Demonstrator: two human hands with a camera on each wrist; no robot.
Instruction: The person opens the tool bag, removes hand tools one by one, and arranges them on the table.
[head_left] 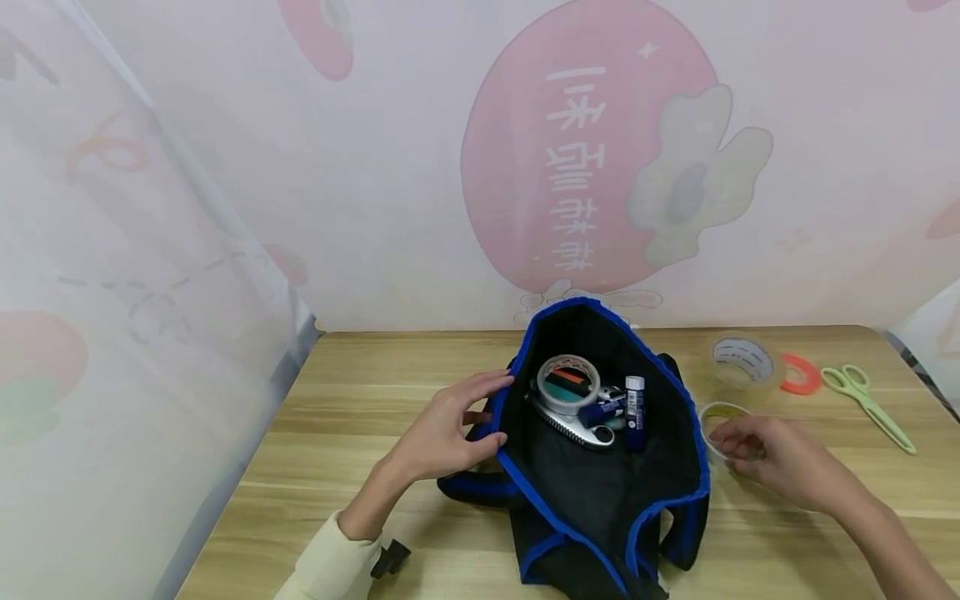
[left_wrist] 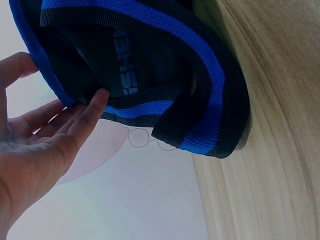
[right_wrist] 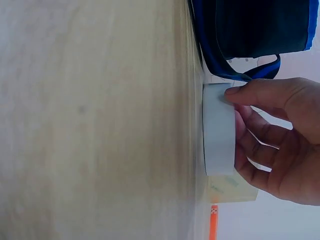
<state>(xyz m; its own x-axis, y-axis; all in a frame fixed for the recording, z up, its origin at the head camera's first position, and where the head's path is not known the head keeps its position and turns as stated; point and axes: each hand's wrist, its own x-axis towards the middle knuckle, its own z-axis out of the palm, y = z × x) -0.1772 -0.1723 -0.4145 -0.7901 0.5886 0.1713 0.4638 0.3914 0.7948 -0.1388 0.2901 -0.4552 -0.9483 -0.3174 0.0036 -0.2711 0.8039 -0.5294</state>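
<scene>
A black bag [head_left: 585,500] with blue trim lies wide-mouthed on the table. My left hand [head_left: 453,425] holds its left rim; in the left wrist view, that hand's fingers [left_wrist: 90,117] are spread along the trim, some on the outer face. At the bag's right, my right hand [head_left: 787,462] grips a roll of white tape [right_wrist: 219,130] lying flat on the table, thumb on its outer side. Inside the bag are a silver-grey tape roll [head_left: 567,404], blue glue sticks [head_left: 634,408] and a silver tool [head_left: 573,429] with a toothed edge.
Behind the white roll stands a wide clear tape roll [head_left: 738,367]. Beside it lie an orange-red ring [head_left: 801,375] and light-green scissors [head_left: 870,408]. A printed cloth [head_left: 390,208] hangs behind the wooden table [head_left: 360,400]. A small black item [head_left: 391,558] is by the left sleeve.
</scene>
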